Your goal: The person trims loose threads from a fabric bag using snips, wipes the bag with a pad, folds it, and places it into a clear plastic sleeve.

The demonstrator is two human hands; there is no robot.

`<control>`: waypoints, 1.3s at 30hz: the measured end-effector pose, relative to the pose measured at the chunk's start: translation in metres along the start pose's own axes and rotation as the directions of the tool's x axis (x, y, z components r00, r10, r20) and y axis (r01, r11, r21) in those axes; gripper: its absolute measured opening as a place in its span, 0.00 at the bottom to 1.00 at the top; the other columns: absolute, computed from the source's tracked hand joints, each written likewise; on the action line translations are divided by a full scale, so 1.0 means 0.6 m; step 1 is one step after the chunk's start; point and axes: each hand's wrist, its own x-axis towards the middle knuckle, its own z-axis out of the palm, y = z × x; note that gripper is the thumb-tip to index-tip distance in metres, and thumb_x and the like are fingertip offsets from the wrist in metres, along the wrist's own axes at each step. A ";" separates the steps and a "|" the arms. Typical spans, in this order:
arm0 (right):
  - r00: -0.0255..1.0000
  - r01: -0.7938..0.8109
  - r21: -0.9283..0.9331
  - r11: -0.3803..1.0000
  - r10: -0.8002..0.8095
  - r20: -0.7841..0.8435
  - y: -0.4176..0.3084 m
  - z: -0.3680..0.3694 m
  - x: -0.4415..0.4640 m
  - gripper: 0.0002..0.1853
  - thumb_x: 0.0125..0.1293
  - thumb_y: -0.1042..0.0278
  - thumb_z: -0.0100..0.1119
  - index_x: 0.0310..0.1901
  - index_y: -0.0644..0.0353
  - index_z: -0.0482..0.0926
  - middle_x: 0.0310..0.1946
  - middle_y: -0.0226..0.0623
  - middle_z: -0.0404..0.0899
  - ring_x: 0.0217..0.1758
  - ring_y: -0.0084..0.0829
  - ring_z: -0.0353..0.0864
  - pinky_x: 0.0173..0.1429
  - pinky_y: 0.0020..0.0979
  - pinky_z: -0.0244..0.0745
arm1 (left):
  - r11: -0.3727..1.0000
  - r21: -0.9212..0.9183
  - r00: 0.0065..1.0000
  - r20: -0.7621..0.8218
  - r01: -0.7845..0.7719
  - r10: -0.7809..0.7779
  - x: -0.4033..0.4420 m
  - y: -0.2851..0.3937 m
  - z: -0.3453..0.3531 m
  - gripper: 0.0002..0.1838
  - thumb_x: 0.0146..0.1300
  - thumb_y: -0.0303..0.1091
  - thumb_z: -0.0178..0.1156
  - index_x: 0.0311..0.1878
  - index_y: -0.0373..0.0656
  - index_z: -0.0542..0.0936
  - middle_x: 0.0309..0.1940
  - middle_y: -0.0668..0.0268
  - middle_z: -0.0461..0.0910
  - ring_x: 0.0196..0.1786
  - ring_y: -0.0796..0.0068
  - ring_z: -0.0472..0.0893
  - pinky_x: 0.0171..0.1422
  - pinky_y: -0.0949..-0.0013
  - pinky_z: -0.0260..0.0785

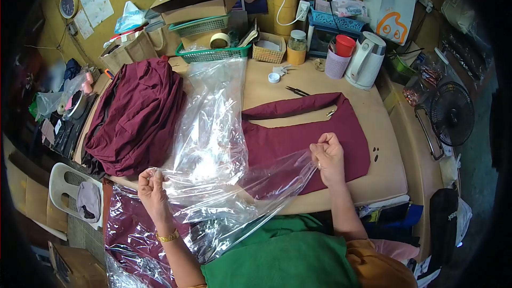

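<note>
A clear plastic bag [229, 181] is stretched between my two hands, just over the front of the table. My left hand [153, 189] pinches its left edge, fingers closed. The other edge is gripped by my right hand [328, 159], also closed, above the maroon fabric bag [341, 136]. That bag lies flat with its strap looped toward the back, and the plastic covers part of its left side. More clear plastic [213, 90] lies flat in the middle of the table. To its left rises a heap of maroon fabric bags [138, 112].
Along the back stand a green basket [213, 52], a wicker basket [269, 48], a jar [296, 48], a lilac cup [337, 63] and a white kettle [366, 61]. Black snips [297, 91] lie behind the strap. Plastic-wrapped maroon goods [128, 224] sit at front left beside a white chair [74, 192].
</note>
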 end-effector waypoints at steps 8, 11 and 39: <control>0.996 -0.022 0.292 0.956 -0.004 0.088 -0.036 0.001 0.002 0.13 0.63 0.82 0.61 0.46 0.59 0.71 0.28 0.29 0.73 0.32 0.22 0.73 0.41 0.25 0.73 | 0.934 -0.328 0.981 0.175 0.139 -0.085 0.002 -0.003 -0.004 0.13 0.65 0.21 0.63 0.51 0.40 0.78 0.37 0.73 0.80 0.39 0.85 0.79 0.49 0.82 0.73; 0.990 -0.093 0.407 0.909 0.039 0.139 -0.032 0.001 -0.003 0.09 0.68 0.72 0.59 0.47 0.59 0.72 0.25 0.25 0.68 0.28 0.20 0.67 0.38 0.24 0.69 | 0.929 -0.292 0.964 0.204 0.226 -0.170 -0.001 0.006 0.003 0.11 0.68 0.24 0.61 0.52 0.39 0.78 0.36 0.73 0.79 0.39 0.85 0.77 0.46 0.80 0.72; 0.909 -0.070 -0.447 0.892 0.242 0.341 -0.100 -0.106 0.000 0.10 0.62 0.84 0.55 0.25 0.60 0.76 0.22 0.30 0.79 0.20 0.20 0.72 0.27 0.21 0.67 | 0.926 -0.122 0.847 0.461 0.358 -0.267 -0.044 0.025 0.087 0.15 0.74 0.43 0.56 0.38 0.42 0.80 0.24 0.74 0.77 0.29 0.82 0.76 0.38 0.72 0.70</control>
